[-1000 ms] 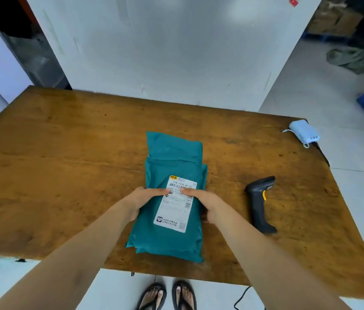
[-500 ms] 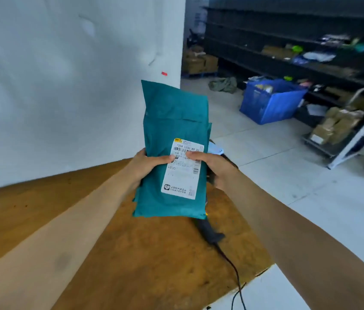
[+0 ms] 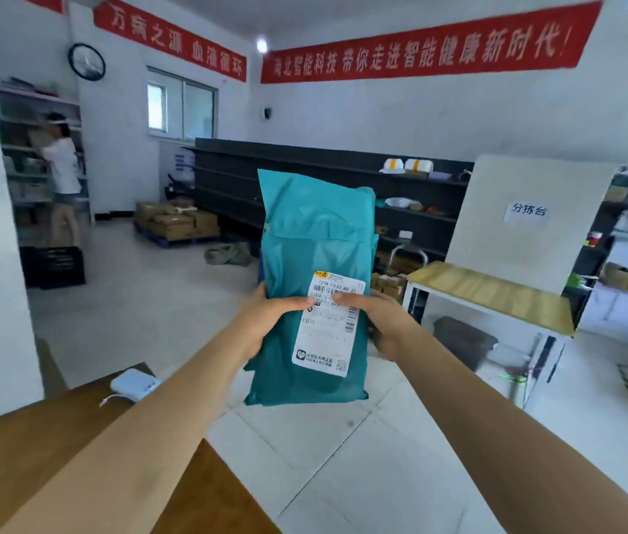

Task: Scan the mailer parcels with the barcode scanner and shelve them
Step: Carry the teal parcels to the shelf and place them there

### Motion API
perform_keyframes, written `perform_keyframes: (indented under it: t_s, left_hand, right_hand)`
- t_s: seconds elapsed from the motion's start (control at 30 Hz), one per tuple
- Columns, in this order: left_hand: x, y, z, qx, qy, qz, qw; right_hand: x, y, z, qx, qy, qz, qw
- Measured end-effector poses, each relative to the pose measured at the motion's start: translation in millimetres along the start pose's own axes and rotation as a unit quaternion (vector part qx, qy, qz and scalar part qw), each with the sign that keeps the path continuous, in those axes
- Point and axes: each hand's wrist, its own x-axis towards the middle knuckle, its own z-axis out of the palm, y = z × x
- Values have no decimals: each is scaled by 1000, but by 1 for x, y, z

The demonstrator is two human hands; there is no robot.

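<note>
My left grip and right grip hold the mailer upright in mid-air, one each side, thumbs on its label. It's past the worktop corner, over the floor, shelves beyond.

Teal mailer parcel: glossy plastic film; paper label; table: smooth wood.

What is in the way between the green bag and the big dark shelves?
Nothing visible. The left hand and right hand hold the teal parcel above open floor. A crumpled olive bundle and stacked boxes lie by the dark shelves, left of the straight path.
</note>
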Motion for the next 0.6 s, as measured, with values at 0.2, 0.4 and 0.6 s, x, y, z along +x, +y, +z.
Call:
perform_keyframes:
  t_s: [0.2,0.4,0.6]
  left_hand:
    - [100,1,125,18,-19,16,1000]
    - [205,1,156,34,26,40,998]
    - [330,21,127,57,61,78,993]
  right_hand:
    - [64,-39,-134,37,11,-25,999]
    - [176,-55,-178,47,-32,-38,998]
    - [321,-82,-165,45,-70,-77,994]
